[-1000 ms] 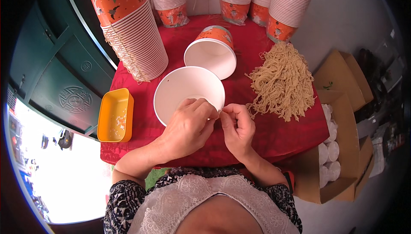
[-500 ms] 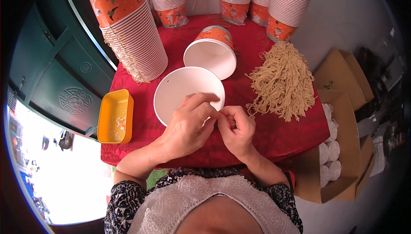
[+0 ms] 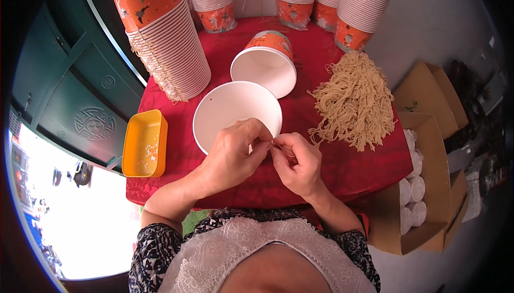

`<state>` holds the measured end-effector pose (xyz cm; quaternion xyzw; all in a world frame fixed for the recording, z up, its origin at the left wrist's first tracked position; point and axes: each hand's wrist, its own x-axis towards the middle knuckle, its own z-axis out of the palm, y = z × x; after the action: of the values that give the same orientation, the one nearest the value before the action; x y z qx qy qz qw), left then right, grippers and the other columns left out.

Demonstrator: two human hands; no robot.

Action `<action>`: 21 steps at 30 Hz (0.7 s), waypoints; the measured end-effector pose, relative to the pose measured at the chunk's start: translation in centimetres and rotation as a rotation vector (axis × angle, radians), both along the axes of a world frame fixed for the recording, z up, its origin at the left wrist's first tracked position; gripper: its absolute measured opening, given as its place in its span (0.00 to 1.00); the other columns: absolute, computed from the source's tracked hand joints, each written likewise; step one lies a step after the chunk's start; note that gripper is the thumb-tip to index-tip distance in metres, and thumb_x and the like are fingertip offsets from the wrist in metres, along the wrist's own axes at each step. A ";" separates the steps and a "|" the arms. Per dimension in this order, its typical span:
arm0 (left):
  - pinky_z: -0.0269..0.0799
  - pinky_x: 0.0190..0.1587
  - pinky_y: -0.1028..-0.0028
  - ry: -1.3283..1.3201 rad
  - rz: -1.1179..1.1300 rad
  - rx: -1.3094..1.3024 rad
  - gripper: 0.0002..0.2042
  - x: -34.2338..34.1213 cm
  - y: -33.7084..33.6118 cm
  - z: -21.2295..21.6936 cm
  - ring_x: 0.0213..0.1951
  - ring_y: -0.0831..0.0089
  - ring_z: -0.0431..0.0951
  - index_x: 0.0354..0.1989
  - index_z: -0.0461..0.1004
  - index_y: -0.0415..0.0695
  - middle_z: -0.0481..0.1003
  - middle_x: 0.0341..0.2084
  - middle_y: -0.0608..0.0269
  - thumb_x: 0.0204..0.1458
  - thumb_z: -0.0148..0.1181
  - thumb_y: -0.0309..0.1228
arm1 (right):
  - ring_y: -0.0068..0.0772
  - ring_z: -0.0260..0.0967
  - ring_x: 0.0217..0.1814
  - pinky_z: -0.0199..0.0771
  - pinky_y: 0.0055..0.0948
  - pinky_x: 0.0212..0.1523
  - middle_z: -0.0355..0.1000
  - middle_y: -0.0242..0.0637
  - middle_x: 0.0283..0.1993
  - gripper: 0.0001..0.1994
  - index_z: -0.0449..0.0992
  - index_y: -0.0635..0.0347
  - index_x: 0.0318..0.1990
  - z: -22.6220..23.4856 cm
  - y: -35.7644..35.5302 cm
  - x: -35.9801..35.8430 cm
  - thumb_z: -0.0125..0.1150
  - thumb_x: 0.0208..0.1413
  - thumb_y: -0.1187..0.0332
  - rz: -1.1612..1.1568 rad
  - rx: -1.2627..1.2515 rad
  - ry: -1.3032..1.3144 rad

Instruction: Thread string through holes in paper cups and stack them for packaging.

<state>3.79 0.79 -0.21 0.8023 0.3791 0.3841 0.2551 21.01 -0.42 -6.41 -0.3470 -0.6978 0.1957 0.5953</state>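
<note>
Red cloth [image 3: 342, 170] covers the small table, and both hands meet over its near edge. The left hand [image 3: 233, 156] has its fingers curled in, thumb and forefinger pinched shut on a thin pale string [image 3: 276, 144]; the right hand [image 3: 297, 162] pinches the same string from the other side, fingertips of the two hands almost touching. The string is so fine that only a short bit shows between the fingertips. Just beyond the left fingers sits a white bowl [image 3: 230, 108], open side up, its near rim partly under the left knuckles. Past the bowl, farther from the fingers, a cup [image 3: 265, 62] lies tipped on its side, white mouth toward the person, orange wall behind. To the right of the right fingers, near but apart, lies a heap of strings [image 3: 356, 97], tan and loose. Left of the left hand, well apart, a yellow tray [image 3: 144, 143] rests at the table's edge. A tall cup stack [image 3: 166, 41] leans beyond the tray. Right of the right wrist, below table level, a cardboard box [image 3: 428, 191] holds white lids.
</note>
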 end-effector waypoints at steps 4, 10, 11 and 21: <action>0.74 0.35 0.72 -0.001 -0.015 -0.007 0.05 0.0 0.0 0.1 0.33 0.70 0.79 0.34 0.75 0.37 0.77 0.28 0.59 0.50 0.62 0.16 | 0.25 0.74 0.24 0.71 0.26 0.23 0.74 0.37 0.27 0.07 0.75 0.66 0.38 -0.4 0.2 0.0 0.63 0.52 0.84 0.009 -0.022 0.005; 0.73 0.35 0.62 -0.002 -0.038 0.073 0.05 -0.1 0.3 0.1 0.33 0.55 0.78 0.33 0.72 0.38 0.77 0.28 0.53 0.50 0.61 0.18 | 0.13 0.67 0.24 0.65 0.20 0.23 0.73 0.30 0.27 0.04 0.75 0.66 0.38 -0.3 0.0 0.5 0.61 0.56 0.81 0.157 -0.186 0.108; 0.73 0.36 0.61 0.003 -0.045 0.062 0.05 0.0 0.2 0.1 0.33 0.55 0.78 0.33 0.71 0.38 0.76 0.28 0.53 0.50 0.61 0.18 | 0.10 0.63 0.24 0.63 0.17 0.23 0.72 0.27 0.26 0.03 0.75 0.66 0.38 -0.4 0.0 0.7 0.61 0.58 0.80 0.216 -0.246 0.116; 0.74 0.41 0.66 0.055 -0.070 0.150 0.13 -0.8 0.4 0.1 0.39 0.59 0.79 0.38 0.73 0.38 0.76 0.36 0.54 0.44 0.54 0.11 | 0.07 0.56 0.23 0.55 0.13 0.22 0.67 0.19 0.24 0.05 0.76 0.63 0.39 -1.2 -0.1 0.3 0.60 0.64 0.71 0.501 -0.571 0.538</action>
<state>3.03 1.17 -0.14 0.8421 0.3280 0.3800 0.1971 21.31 -0.55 -7.65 -0.2545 -0.4990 0.6007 0.5703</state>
